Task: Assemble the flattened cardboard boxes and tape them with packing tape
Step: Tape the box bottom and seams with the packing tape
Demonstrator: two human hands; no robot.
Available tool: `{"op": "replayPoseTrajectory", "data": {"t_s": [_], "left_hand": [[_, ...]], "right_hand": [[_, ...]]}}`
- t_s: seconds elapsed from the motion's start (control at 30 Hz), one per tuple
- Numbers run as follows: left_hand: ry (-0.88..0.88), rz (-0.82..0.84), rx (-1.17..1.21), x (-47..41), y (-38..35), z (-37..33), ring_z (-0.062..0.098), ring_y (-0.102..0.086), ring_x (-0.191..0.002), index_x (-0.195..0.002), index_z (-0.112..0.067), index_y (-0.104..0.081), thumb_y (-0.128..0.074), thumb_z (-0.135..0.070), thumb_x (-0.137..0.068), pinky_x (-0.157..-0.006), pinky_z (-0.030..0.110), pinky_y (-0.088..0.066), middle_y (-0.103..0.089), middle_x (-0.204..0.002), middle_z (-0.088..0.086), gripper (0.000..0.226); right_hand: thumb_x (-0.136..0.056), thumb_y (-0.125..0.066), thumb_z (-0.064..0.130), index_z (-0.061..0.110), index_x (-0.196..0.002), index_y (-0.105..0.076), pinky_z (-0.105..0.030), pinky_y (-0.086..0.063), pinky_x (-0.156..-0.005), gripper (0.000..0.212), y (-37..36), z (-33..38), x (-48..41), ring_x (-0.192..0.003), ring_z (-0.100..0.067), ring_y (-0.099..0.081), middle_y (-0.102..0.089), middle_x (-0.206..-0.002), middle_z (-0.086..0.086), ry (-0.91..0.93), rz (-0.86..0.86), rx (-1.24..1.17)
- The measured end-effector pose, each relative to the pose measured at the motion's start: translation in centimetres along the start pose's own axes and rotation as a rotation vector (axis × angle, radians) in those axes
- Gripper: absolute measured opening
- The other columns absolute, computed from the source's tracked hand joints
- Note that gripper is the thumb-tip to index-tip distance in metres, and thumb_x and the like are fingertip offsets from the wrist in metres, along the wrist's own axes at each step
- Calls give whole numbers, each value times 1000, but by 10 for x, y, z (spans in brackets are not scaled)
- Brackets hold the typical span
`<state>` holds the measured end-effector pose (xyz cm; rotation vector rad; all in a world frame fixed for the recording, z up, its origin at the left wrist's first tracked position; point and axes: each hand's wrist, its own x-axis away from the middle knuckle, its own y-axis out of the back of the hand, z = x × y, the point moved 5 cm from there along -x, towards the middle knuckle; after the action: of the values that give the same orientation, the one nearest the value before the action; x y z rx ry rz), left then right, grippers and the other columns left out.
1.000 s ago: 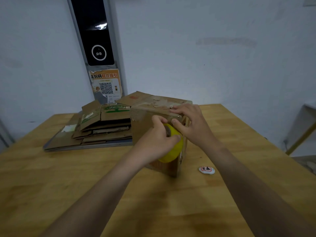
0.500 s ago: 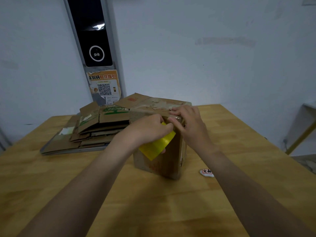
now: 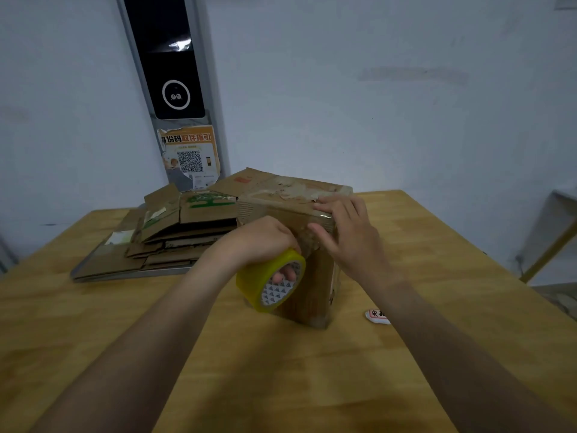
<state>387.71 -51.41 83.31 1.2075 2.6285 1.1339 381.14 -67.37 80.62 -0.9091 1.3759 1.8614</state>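
Taping an upright box on the table.
Left hand (image 3: 262, 242) grips tape roll (image 3: 271, 284), fingers through core, against box (image 3: 296, 245) front; right hand (image 3: 349, 232) presses box's top edge, fingers spread flat.

Pale wall (image 3: 374, 120), wooden table (image 3: 312, 370)

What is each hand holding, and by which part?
Left hand grips the yellow roll of packing tape, fingers through its core. Right hand holds nothing: flat fingers press the top front edge of the brown cardboard box.
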Motion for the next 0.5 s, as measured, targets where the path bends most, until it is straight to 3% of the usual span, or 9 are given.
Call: {"op": "replayPoseTrajectory", "data": {"t_s": [0.17,0.3,0.4,0.43,0.5], "left_hand": [[-52,-101,-17,-3,0,-1,17,-65,-46,-99,-14,-75,-51,-30,-107,-51,23,-54,-78,-75,12,30],[-59,-179,-49,-4,1,3,16,-67,-50,-93,-18,-78,-53,-36,-106,-63,28,-59,-78,-74,9,33],[-46,-194,-11,-5,-3,5,15,-67,-48,-95,-14,-78,-54,-34,-106,-54,24,-57,-78,-72,7,33],[-44,-200,-3,-5,-4,5,15,-68,-47,-96,-13,-78,-54,-34,-106,-51,23,-56,-78,-71,7,33],[-42,-211,-12,-5,-6,5,15,-68,-48,-96,-13,-77,-54,-34,-106,-51,23,-57,-78,-71,7,33]], "right_hand": [[-98,-52,52,24,-126,-62,-36,-57,-76,41,-2,2,-8,-128,-13,-46,-59,-130,9,-40,70,9],[-106,-38,51,33,-143,-47,-31,-42,-106,42,14,-15,-6,-137,-1,-40,-49,-147,15,-151,151,-266],[-105,-45,34,30,-128,-57,-33,-48,-97,26,32,-39,14,-119,-10,-55,-56,-128,13,-289,72,-183],[-102,-49,28,29,-117,-64,-36,-50,-91,21,33,-48,25,-109,-13,-59,-59,-120,12,-345,143,-80],[-96,-54,23,27,-106,-72,-37,-53,-89,21,25,-67,51,-103,-18,-64,-67,-116,7,-482,479,97]]}}
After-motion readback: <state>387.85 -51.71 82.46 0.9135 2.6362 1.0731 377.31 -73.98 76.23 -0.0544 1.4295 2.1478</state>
